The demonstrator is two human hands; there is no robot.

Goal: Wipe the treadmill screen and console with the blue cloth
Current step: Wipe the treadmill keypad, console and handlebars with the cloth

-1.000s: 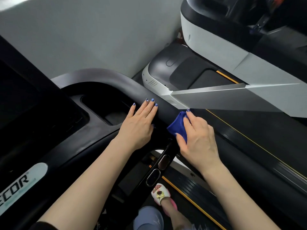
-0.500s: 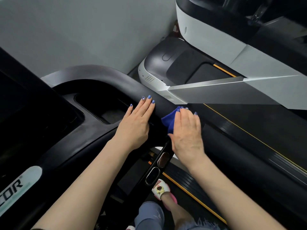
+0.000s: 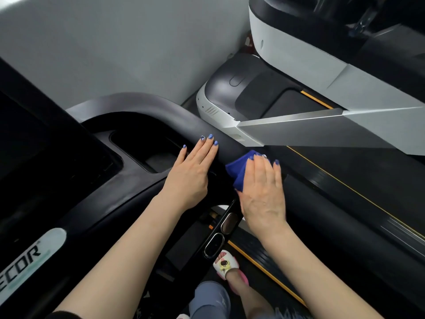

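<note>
Blue cloth [image 3: 238,172]: flattened under my right hand [image 3: 262,192], fingers straight, pressing it onto the padded handrail [image 3: 322,203] to wipe. My left hand [image 3: 190,173]: flat, gripping nothing, steadying me beside it. Console tray [image 3: 142,146]: beyond my left fingertips.

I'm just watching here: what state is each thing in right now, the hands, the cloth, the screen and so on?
Left hand: flat, fingers straight, resting on the handrail.
Right hand: fingers straight, pressing the cloth onto the handrail.
Cloth: bunched, mostly covered by the right hand.
Screen: dark, apparently off.
Tray: looks empty, though dark.
Sandal: on the person's foot.
</note>
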